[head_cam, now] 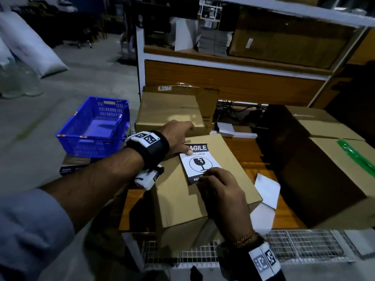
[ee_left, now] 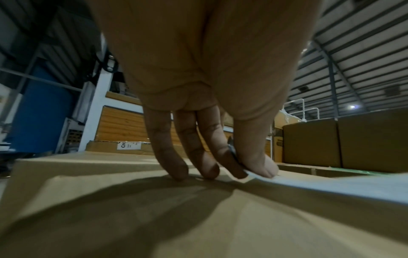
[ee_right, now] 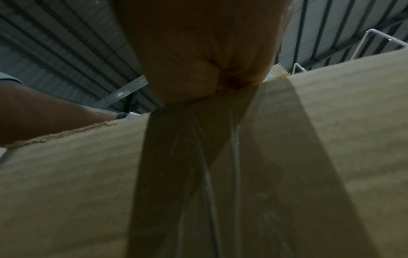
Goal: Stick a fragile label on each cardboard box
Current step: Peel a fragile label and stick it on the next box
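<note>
A black-and-white fragile label (head_cam: 197, 161) lies on top of a plain cardboard box (head_cam: 178, 199) in the middle of the wooden table. My left hand (head_cam: 183, 141) is at the label's far left corner. In the left wrist view, thumb and forefinger (ee_left: 245, 170) pinch that corner of the label (ee_left: 331, 188), while the other fingertips rest on the box (ee_left: 154, 209). My right hand (head_cam: 211, 174) holds the label's near edge with bent fingers and covers its lower right corner. In the right wrist view only the palm (ee_right: 198, 61) shows, above the box's taped side (ee_right: 331, 139).
A blue plastic crate (head_cam: 95, 126) stands on the left. Another cardboard box (head_cam: 168, 110) lies behind, and a large one (head_cam: 328, 169) fills the right side. White backing sheets (head_cam: 265, 189) lie on the table (head_cam: 243, 147). A shelf unit (head_cam: 233, 55) stands behind.
</note>
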Motion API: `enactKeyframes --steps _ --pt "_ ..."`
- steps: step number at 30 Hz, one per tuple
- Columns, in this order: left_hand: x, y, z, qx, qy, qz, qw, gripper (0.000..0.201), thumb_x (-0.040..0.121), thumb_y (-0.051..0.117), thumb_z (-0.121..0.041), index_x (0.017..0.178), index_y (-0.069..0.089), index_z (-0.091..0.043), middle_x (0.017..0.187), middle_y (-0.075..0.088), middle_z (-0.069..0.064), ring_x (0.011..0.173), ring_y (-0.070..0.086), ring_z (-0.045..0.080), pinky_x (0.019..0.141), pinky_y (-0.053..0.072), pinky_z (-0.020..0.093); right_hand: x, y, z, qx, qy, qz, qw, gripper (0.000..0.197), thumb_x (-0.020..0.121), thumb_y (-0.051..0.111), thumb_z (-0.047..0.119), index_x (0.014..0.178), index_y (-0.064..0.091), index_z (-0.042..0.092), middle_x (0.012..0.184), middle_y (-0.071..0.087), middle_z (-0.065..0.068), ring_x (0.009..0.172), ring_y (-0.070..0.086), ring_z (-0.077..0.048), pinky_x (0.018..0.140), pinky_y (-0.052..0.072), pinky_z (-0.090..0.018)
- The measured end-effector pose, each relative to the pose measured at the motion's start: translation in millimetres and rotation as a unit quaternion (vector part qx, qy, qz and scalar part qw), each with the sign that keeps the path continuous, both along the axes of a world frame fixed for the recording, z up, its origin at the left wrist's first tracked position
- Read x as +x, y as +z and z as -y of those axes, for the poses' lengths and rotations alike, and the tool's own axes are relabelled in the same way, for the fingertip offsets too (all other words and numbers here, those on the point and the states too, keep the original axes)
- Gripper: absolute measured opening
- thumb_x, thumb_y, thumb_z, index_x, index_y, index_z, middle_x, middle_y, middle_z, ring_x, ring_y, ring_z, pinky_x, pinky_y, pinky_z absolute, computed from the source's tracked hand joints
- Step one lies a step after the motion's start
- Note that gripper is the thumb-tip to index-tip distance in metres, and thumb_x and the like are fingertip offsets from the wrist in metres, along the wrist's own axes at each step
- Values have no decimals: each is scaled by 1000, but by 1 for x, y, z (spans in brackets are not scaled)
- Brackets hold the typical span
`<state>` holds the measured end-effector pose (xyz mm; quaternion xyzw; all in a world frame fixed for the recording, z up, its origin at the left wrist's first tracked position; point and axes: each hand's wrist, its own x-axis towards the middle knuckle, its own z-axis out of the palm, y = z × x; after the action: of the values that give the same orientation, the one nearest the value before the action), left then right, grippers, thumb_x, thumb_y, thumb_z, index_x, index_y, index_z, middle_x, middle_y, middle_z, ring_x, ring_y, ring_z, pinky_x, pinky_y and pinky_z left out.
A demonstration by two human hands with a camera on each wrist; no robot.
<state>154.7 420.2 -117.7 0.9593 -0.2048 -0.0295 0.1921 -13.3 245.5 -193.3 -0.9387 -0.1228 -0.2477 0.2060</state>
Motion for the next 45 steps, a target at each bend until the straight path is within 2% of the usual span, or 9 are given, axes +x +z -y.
enactKeyframes --steps 6,14,18,23,27,31,37,41,45 --pt "5 0 9 22 -20 1 1000 71 76 89 -35 137 56 -20 83 65 -8 85 63 19 79 55 37 -1 4 6 2 8 -8 1000 21 86 83 16 105 74 14 121 65 -3 110 63 -18 79 62 -34" --pt "8 6 24 25 -33 2 999 63 79 88 -36 132 58 -22 80 60 -11 85 64 19 74 54 35 -3 9 18 -17 -2 -16 1000 21 85 81 17 104 74 14 117 66 -3 103 65 -19 72 62 -37" --pt "10 5 29 33 -35 -6 999 63 77 89 -36 131 58 -22 84 62 -10 86 64 18 77 56 37 -4 8 21 -18 2 -24 1000 27 81 84 14 106 75 16 118 67 -1 105 65 -17 74 62 -35" --pt "10 5 30 36 -37 -5 999 63 78 88 -37 132 57 -21 80 59 -12 82 61 16 68 49 32 -5 6 25 -9 7 -23 1000 28 80 85 11 105 75 16 119 67 -1 106 64 -16 77 62 -34" --pt "9 4 31 37 -39 -1 999 66 79 87 -38 135 56 -21 85 61 -10 83 60 16 65 44 30 -5 3 25 -2 -6 -29 1000 27 82 84 12 106 75 17 120 66 1 107 64 -15 79 61 -32" --pt "9 2 32 34 -44 -3 998 68 79 88 -37 136 56 -21 107 71 -1 85 59 16 69 44 30 -4 1 26 10 -1 -22 1000 20 87 80 14 106 75 15 119 66 0 106 63 -15 80 60 -33" --pt "8 4 33 40 -37 -7 999 68 79 87 -39 137 56 -22 90 61 -8 87 61 18 68 45 30 -3 0 27 16 -9 -19 1000 23 84 80 9 105 73 13 119 66 -1 106 64 -18 80 61 -36" --pt "9 4 33 39 -43 -3 998 67 80 87 -38 137 56 -20 105 70 -1 86 58 17 70 45 30 -3 -2 29 15 -7 -29 999 29 81 83 7 106 71 16 119 65 1 107 63 -17 80 61 -35" --pt "9 4 35 38 -41 1 998 70 79 87 -41 138 55 -21 105 69 0 85 55 17 70 43 30 -3 -2 29 17 -8 -38 999 31 80 85 10 107 70 17 119 65 2 107 63 -15 82 61 -30"
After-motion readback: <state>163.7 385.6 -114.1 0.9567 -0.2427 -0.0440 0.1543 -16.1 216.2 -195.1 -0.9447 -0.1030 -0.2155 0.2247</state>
